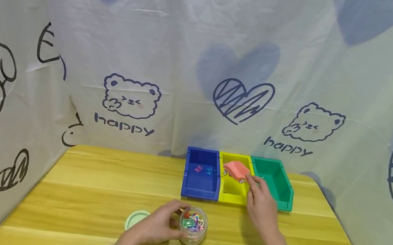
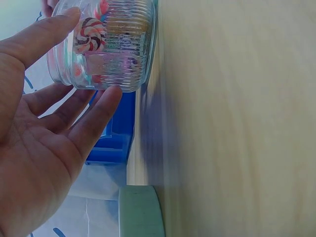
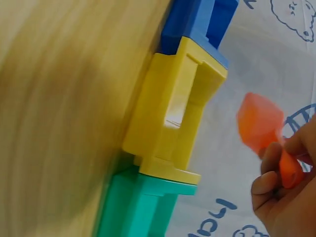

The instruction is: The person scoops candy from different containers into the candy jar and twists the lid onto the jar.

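My left hand (image 1: 158, 224) holds a clear ribbed glass jar (image 1: 199, 239) by its side, thumb and fingers about it. Small colourful charms, among them a swirl lollipop (image 2: 90, 35), fill the jar. Over the yellow bin (image 1: 234, 189) my right hand (image 1: 262, 203) grips a coral-pink scoop (image 1: 237, 170) by its handle. The scoop is tilted, and what it carries cannot be seen. A few swirl-patterned pieces (image 1: 241, 181) show in the yellow bin around the scoop. Pink (image 1: 198, 168) and light-blue (image 1: 208, 170) candy-shaped pieces lie in the blue bin (image 1: 200, 193).
A green bin (image 1: 286, 192) stands right of the yellow one, all three side by side at the back of the wooden table (image 1: 91, 183). A pale green lid (image 1: 137, 219) lies left of the jar, partly behind the left hand. Printed cloth (image 1: 193, 35) encloses the table.
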Tool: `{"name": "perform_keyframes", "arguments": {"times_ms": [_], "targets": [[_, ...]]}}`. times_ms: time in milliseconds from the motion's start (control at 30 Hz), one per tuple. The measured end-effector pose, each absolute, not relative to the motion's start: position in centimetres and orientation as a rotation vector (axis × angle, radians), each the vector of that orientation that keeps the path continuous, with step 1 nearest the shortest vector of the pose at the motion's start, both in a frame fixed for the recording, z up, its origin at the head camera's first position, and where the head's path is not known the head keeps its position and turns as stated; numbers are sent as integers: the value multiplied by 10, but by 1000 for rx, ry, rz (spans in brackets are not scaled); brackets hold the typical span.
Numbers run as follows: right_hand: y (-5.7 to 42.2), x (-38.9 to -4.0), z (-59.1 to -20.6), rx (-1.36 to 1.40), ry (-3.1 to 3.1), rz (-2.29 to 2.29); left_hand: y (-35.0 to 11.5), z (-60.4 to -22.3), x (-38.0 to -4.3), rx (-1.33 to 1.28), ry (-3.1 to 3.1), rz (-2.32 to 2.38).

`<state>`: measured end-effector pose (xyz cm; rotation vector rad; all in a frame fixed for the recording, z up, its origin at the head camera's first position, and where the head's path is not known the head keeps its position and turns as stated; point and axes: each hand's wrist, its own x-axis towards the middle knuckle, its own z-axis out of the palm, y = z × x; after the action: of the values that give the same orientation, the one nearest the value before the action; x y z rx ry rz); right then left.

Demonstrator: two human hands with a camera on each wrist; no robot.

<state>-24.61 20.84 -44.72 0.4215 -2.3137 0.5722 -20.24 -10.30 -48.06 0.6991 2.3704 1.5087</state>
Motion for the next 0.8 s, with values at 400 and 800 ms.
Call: {"name": "perform_keyframes", "arguments": {"times_ms": [400, 800], "targets": [[204, -245, -464, 267, -2662, 558, -103, -479, -201, 684, 2387, 1484], [201, -248, -477, 192, -2828, 489, -103, -480, -202, 707, 2381, 1488]]}}
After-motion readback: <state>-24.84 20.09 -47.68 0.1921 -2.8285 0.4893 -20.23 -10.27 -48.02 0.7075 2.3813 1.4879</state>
